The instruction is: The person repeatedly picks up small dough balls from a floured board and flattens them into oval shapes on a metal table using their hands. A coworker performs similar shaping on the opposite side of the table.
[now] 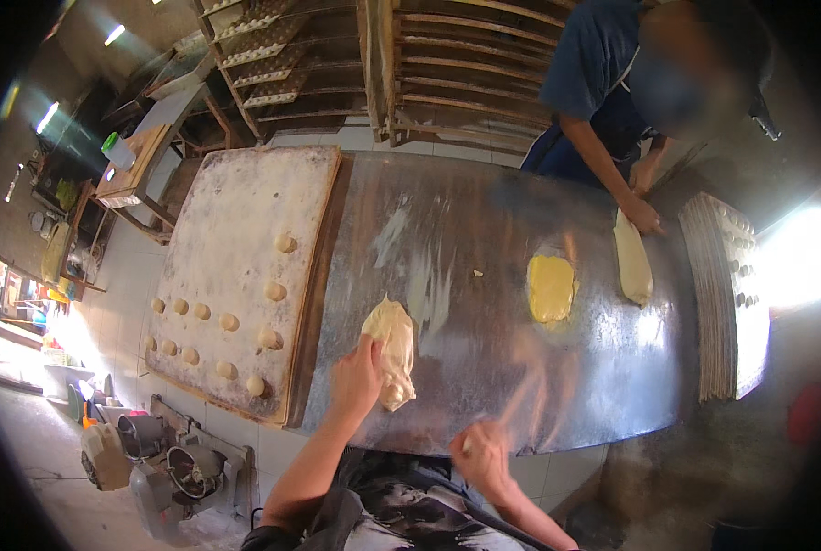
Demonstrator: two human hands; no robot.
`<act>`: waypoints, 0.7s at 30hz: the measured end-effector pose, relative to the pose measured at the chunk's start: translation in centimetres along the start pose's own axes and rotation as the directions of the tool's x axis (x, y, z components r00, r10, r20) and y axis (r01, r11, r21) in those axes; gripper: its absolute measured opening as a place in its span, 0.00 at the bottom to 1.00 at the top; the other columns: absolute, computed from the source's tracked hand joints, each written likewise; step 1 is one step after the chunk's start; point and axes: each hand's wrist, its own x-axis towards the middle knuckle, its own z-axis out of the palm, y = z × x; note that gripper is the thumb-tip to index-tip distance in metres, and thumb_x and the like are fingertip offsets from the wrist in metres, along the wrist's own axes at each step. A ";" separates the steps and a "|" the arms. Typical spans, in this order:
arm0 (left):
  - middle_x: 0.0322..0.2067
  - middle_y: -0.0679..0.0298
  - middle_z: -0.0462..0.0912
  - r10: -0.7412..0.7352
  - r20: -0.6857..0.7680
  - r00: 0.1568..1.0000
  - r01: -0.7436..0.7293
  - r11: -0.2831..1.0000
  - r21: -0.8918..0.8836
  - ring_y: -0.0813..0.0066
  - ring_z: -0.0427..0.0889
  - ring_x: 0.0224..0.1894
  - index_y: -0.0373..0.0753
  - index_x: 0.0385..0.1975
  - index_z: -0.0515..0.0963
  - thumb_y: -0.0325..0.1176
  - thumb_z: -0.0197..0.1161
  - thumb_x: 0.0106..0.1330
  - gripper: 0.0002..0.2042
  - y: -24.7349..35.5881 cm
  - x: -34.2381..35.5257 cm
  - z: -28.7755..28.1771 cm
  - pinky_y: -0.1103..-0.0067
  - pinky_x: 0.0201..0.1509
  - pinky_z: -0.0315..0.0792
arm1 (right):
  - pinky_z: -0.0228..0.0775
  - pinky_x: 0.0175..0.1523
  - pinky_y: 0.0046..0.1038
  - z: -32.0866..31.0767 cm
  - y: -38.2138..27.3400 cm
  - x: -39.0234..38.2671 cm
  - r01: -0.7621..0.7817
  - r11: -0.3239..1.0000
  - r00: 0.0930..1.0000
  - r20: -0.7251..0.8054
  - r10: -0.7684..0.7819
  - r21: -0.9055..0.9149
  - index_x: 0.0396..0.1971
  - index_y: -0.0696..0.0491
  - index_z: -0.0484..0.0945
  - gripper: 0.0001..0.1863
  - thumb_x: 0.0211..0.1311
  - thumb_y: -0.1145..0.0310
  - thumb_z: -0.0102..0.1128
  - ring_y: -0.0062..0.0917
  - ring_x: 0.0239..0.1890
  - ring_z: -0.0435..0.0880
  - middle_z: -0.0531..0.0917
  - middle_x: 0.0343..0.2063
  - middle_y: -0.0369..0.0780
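Note:
My left hand [355,376] grips the side of a soft, irregular lump of pale dough [392,354] on the metal worktable [465,367]. Lower down at the table's front edge, my right hand [482,455] is closed, with something small and pale at its fingers that I cannot make out. A slab of yellow fat [551,287] lies right of the dough. Farther right is a long strip of dough [632,266], its far end under a co-worker's hand [642,213].
A floured board [227,188] with several dough balls [228,321] sits left. A co-worker [585,83] stands across the table. A tray stack [704,294] is at right, wooden racks [465,69] behind, a side table [130,184] back left, metal machinery [190,468] lower left.

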 end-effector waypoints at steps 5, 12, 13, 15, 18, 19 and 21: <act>0.27 0.65 0.82 0.121 -0.141 0.982 -0.127 0.991 -0.035 0.58 0.81 0.37 0.42 0.43 0.76 0.31 0.65 0.67 0.08 -1.4 -3.3 2.8 0.61 0.45 0.74 | 0.38 0.78 0.56 2.5 0.4 10.8 -0.089 0.996 0.946 -0.316 0.077 -0.025 0.64 0.58 0.69 0.30 0.67 0.58 0.58 0.58 0.75 0.51 0.61 0.70 0.61; 0.29 0.64 0.84 0.114 -0.180 0.977 -0.147 0.972 -0.185 0.56 0.82 0.35 0.42 0.35 0.82 0.30 0.67 0.66 0.02 -3.4 -4.8 2.5 0.62 0.44 0.74 | 0.48 0.77 0.52 4.0 6.0 3.7 0.195 0.980 0.975 -0.098 -0.197 -0.033 0.70 0.59 0.63 0.36 0.65 0.61 0.62 0.51 0.72 0.62 0.66 0.68 0.58; 0.30 0.63 0.84 0.053 -0.130 0.990 -0.079 0.975 -0.206 0.55 0.82 0.35 0.42 0.36 0.83 0.31 0.67 0.66 0.03 -2.8 -5.1 2.1 0.62 0.42 0.74 | 0.48 0.77 0.52 2.1 4.1 8.1 0.081 0.997 0.977 -0.199 -0.081 -0.007 0.70 0.58 0.64 0.36 0.65 0.61 0.62 0.51 0.72 0.63 0.67 0.68 0.58; 0.32 0.61 0.85 -0.045 -0.053 0.998 0.030 0.967 -0.253 0.53 0.83 0.34 0.42 0.39 0.83 0.31 0.66 0.67 0.04 -0.5 -3.6 0.6 0.63 0.40 0.75 | 0.47 0.78 0.52 2.3 1.0 10.6 0.043 0.999 0.961 -0.272 -0.039 0.010 0.70 0.57 0.63 0.36 0.65 0.61 0.62 0.51 0.72 0.63 0.67 0.68 0.58; 0.34 0.57 0.84 0.080 -0.145 0.986 -0.104 0.981 -0.164 0.54 0.83 0.33 0.41 0.40 0.83 0.31 0.65 0.69 0.05 0.1 -3.8 0.5 0.66 0.36 0.77 | 0.45 0.78 0.52 5.9 -0.7 10.8 0.238 0.969 0.962 -0.151 -0.227 0.060 0.73 0.54 0.61 0.38 0.65 0.60 0.62 0.53 0.74 0.59 0.64 0.69 0.59; 0.37 0.55 0.83 0.025 -0.164 0.986 -0.074 0.952 -0.297 0.56 0.84 0.34 0.41 0.42 0.83 0.32 0.63 0.71 0.05 -0.5 -4.3 0.7 0.68 0.36 0.78 | 0.44 0.78 0.51 6.8 1.9 7.5 0.280 0.955 0.959 -0.061 -0.275 0.093 0.73 0.52 0.60 0.39 0.65 0.59 0.62 0.55 0.74 0.58 0.62 0.70 0.60; 0.37 0.56 0.83 -0.025 -0.147 0.989 -0.025 0.944 -0.330 0.58 0.84 0.35 0.40 0.42 0.83 0.32 0.63 0.71 0.05 -1.4 -5.4 0.4 0.69 0.37 0.78 | 0.43 0.79 0.51 5.7 4.0 5.3 0.227 0.974 0.974 0.007 -0.227 0.002 0.73 0.51 0.60 0.37 0.66 0.58 0.61 0.55 0.74 0.57 0.62 0.70 0.60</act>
